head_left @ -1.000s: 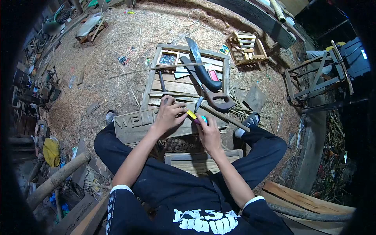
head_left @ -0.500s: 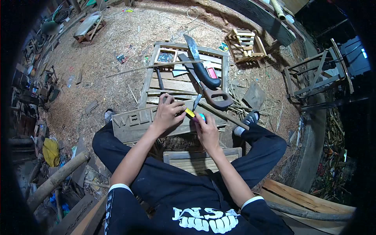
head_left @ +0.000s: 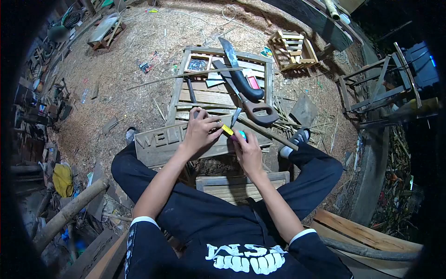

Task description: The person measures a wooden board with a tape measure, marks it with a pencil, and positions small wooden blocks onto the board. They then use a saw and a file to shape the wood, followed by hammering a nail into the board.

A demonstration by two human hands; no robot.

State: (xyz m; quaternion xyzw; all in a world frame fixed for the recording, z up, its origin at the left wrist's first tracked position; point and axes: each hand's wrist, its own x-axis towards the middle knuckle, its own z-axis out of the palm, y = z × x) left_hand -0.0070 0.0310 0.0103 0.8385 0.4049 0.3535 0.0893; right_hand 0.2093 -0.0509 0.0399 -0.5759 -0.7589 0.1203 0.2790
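My right hand (head_left: 249, 151) is closed around a tape measure (head_left: 240, 136) with a teal and purple case. A short length of its yellow blade (head_left: 227, 129) reaches to the fingertips of my left hand (head_left: 200, 134). That left hand is also closed, its fingers around a small dark piece (head_left: 197, 114) that they mostly hide. Below both hands lies a wooden sign board (head_left: 160, 156) with raised letters reading "WELC", the rest covered by my left hand. A chisel (head_left: 236, 116) rests at the board's far edge, just beyond the tape.
Ahead, a slatted wooden table (head_left: 209, 97) holds a machete (head_left: 239, 76), a handsaw (head_left: 260, 114), a hammer (head_left: 191, 90) and a small box of nails (head_left: 197, 65). A wooden crate (head_left: 295, 51) stands at the far right. Wood shavings cover the ground.
The whole view has shifted slightly. Both hands keep nearly the same pose, with the yellow blade still between them.
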